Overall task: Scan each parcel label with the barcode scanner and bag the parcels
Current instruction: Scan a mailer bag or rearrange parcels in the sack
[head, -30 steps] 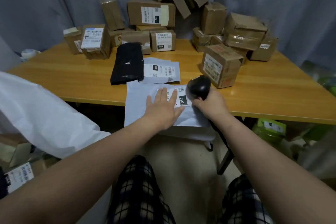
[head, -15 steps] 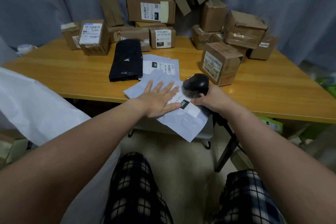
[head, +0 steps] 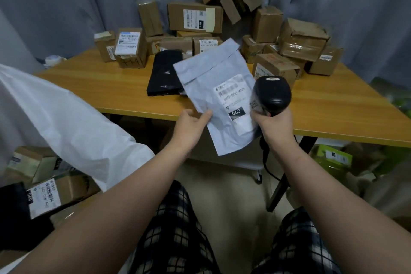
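Mailer [head: 213, 87] is up off the table [head: 111, 87], held in front of the near edge, tilted with its folded top flap leaning away over the wood and its bottom corner hanging below the edge line. Left hand [head: 189, 128] pinches the mailer's left edge, thumb on the front, fingers tucked behind. Right hand [head: 274, 127] is curled round the handle of the scanner [head: 272, 93], whose black head sits just beside the mailer's right edge and covers a corner of the label [head: 235, 98]. The right thumb may also be pressing that edge; hard to tell from here.

Room to move: bare wood runs along the near edge on both sides of the hands, wider on the right. Behind the mailer lies a black pouch [head: 163, 73], and boxes [head: 194, 16] crowd the back edge, stacked against the curtain. 1 box [head: 273, 69] sits out front, just behind the scanner. Left of the left arm, below table height, the white bag [head: 66, 118] spreads wide, with labelled parcels [head: 44, 196] beneath it. The scanner's cable [head: 265, 162] drops under the table edge.

The mailer itself: pale grey plastic, creased, flap folded flat. Its white label faces the camera, reading 060-068-A05 under a blurred barcode, with a black block marked 060 lower down.
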Demonstrator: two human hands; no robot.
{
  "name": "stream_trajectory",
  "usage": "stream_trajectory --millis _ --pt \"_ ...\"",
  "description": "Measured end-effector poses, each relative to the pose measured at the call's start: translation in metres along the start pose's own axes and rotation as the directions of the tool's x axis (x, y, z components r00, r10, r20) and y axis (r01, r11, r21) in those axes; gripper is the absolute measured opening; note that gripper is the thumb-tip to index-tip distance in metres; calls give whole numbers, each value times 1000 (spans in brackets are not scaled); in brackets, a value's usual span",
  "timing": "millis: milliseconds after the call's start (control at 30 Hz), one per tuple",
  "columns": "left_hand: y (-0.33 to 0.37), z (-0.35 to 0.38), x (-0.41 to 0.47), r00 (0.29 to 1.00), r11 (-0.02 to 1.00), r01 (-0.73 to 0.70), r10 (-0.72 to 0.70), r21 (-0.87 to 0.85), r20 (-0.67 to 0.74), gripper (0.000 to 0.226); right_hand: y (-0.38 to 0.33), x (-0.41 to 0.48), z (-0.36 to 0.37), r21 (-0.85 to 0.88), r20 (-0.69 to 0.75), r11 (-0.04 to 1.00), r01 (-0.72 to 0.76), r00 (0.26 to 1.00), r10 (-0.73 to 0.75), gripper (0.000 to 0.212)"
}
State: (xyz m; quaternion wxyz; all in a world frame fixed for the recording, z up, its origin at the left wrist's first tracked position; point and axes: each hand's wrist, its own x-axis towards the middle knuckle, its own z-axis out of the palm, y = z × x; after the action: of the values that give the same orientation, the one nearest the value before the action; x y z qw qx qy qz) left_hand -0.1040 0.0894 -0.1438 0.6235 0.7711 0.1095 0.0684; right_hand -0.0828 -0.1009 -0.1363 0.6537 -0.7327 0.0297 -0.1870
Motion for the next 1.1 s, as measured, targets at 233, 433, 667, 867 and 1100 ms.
stream_trajectory --millis 233,433,667,867,1100 --pt "51 39 17 994 896 96 -64 -433 89 8 -16 2 10 40 -43 989 142 989 -140 38" --pt "58 28 56 998 936 -64 63 -346 -17 20 -30 18 5 -73 11 962 263 965 -263 39" --pt "54 22 70 984 963 -154 129 -221 -126 15 -12 -5 4 -20 166 973 232 960 -225 19" --pt "55 8 68 979 926 -203 181 -320 -98 9 -15 -11 11 0 152 961 278 950 -274 33" --pt "56 3 73 989 907 -146 126 -395 -76 23 -13 -21 21 -6 113 966 259 960 -256 34"
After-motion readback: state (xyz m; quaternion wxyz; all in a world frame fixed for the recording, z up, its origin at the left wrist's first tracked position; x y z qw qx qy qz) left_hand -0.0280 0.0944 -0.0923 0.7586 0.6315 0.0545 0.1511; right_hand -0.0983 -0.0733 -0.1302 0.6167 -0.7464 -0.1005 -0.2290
